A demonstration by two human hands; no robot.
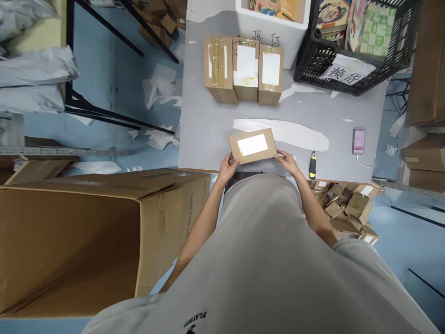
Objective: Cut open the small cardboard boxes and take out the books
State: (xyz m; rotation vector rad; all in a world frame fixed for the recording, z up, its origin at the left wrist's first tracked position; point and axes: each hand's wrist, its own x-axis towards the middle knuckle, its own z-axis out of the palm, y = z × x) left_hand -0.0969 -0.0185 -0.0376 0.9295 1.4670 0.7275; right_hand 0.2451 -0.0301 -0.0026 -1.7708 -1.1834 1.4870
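Between my two hands, at the near edge of the grey table (pixel 205 134), is a small cardboard box (pixel 236 141) with a white label facing up. My left hand (pixel 228 168) grips its lower left corner, thumb and fingers closed on it. At the right end of the box, my right hand (pixel 287 162) pinches the edge with its fingertips. The box lies slightly tilted, its right side farther away. A black and yellow utility knife (pixel 313 166) rests on the table to the right of my right hand.
Three taped cardboard boxes (pixel 245 69) stand in a row farther back. Behind them are a white foam bin (pixel 271 32) and a black crate (pixel 347 74) of books. A phone (pixel 359 141) with a cable lies right. A large open carton (pixel 167 222) stands at left.
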